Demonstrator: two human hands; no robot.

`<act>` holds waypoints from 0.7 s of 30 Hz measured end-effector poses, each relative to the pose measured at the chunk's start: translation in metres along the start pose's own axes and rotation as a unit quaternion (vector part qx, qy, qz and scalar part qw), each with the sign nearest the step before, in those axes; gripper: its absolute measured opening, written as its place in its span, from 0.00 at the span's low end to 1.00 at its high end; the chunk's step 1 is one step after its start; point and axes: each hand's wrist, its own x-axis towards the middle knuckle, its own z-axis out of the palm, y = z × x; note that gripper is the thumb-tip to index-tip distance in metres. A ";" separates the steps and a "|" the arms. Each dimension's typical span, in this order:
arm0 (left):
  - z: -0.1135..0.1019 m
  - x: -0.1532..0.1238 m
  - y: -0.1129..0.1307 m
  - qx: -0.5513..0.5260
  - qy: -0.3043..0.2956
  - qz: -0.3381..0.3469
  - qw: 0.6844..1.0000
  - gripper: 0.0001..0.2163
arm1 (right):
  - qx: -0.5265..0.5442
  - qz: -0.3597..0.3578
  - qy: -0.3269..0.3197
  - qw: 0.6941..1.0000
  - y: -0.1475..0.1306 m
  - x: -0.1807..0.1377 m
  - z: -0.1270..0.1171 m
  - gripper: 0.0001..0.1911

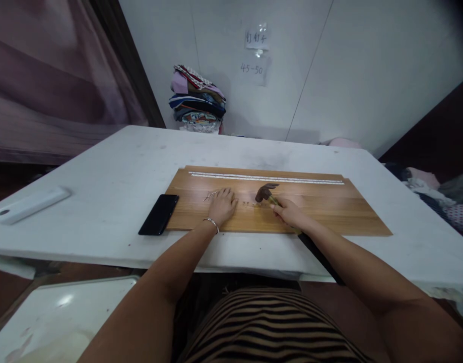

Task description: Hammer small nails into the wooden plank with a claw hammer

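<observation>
My right hand (289, 212) is wrapped round the handle of a claw hammer (267, 192), whose dark head is over the middle of a wooden board (329, 206). Beneath and left of the hammer head, several small nails (246, 203) show in a row on the board. My left hand (222, 204) lies on the wood with its fingers stretched out, a bracelet at its wrist. Beside those fingers is a small pile of loose nails (209, 195). Two white measuring strips (265, 178) run along the board's far side.
A black phone (158, 215) lies at the board's left edge. Farther left on the white table (103, 171) is a long white object with a hole (32, 204). Folded clothes (198, 98) are stacked by the wall behind. At lower left stands a white chair or stool (80, 297).
</observation>
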 end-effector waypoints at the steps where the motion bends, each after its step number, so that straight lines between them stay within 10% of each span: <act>1: 0.000 0.000 0.000 0.000 0.000 0.001 1.000 0.12 | 0.000 0.000 0.000 1.000 0.000 0.000 0.000 0.08; 21: 0.001 0.001 -0.001 0.006 -0.005 -0.003 1.000 0.13 | -0.003 0.000 -0.012 1.000 0.000 0.000 0.001 0.06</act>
